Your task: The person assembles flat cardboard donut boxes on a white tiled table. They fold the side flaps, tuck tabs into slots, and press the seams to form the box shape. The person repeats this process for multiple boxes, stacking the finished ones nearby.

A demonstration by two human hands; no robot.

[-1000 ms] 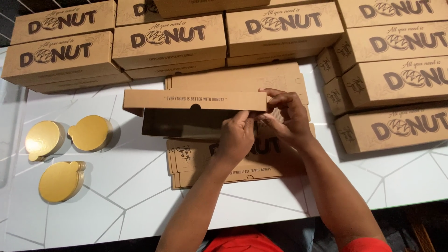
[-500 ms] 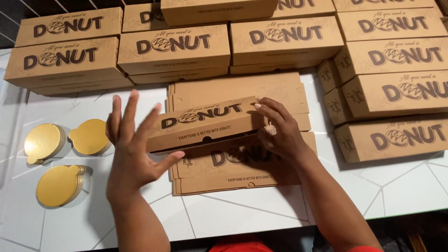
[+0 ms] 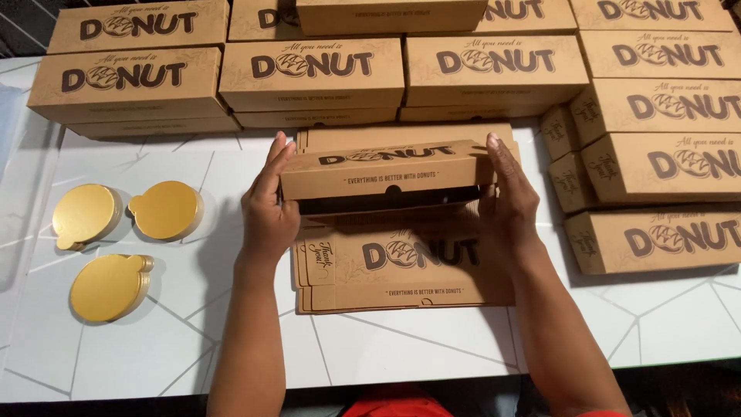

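A brown cardboard box [image 3: 386, 171] with dark printed lettering is held a little above the white table, its lid slightly ajar over a dark gap. My left hand [image 3: 268, 205] grips the box's left end. My right hand [image 3: 508, 197] grips its right end. Under the box lies a stack of flat unfolded box blanks [image 3: 401, 266] of the same brown card.
Rows of assembled brown boxes [image 3: 309, 73] fill the back of the table, and more are stacked at the right [image 3: 656, 239]. Three piles of round gold discs [image 3: 108, 286] with small tabs lie at the left on the white tabletop [image 3: 401, 355].
The box lid came down from open to nearly closed. My left hand moved from the box's front to its left end, and both hands now hold the box by its ends.
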